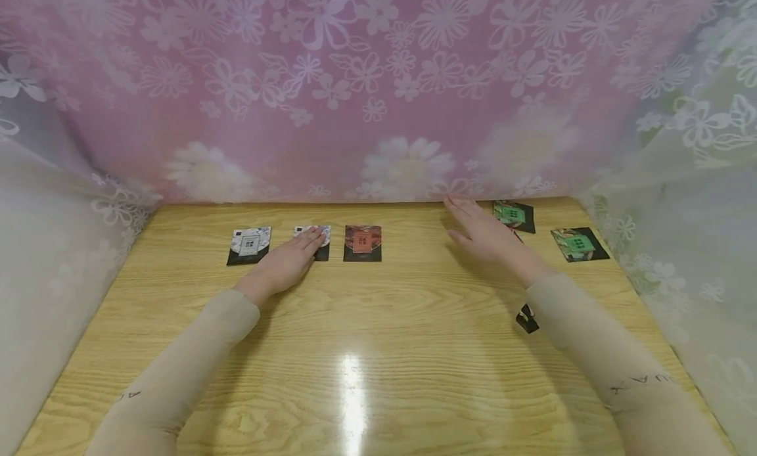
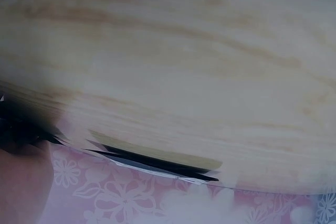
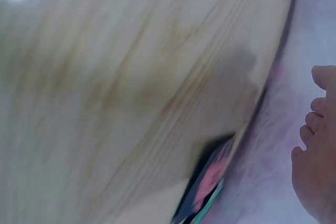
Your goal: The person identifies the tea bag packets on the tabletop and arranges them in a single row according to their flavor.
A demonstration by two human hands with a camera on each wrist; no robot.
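Observation:
My left hand (image 1: 285,264) rests with straight fingers on a white-and-black sachet (image 1: 322,253), covering much of it. In the left wrist view, part of this hand (image 2: 23,184) shows at the lower left. Another white-and-black sachet (image 1: 248,246) lies to its left, and a red-and-black sachet (image 1: 363,244) to its right. Toward the table's back edge, my right hand (image 1: 481,232) extends its fingers and holds nothing. Beside and partly behind it lies a green-labelled sachet (image 1: 513,215). The right wrist view shows a red-labelled sachet (image 3: 210,182) close by, mostly hidden in the head view.
A second green-labelled sachet (image 1: 581,244) lies at the table's right. A black sachet (image 1: 527,319) is partly hidden under the right forearm. Flowered pink curtain (image 1: 372,114) hangs along the back edge of the wooden table (image 1: 402,351), with pale curtains at both sides.

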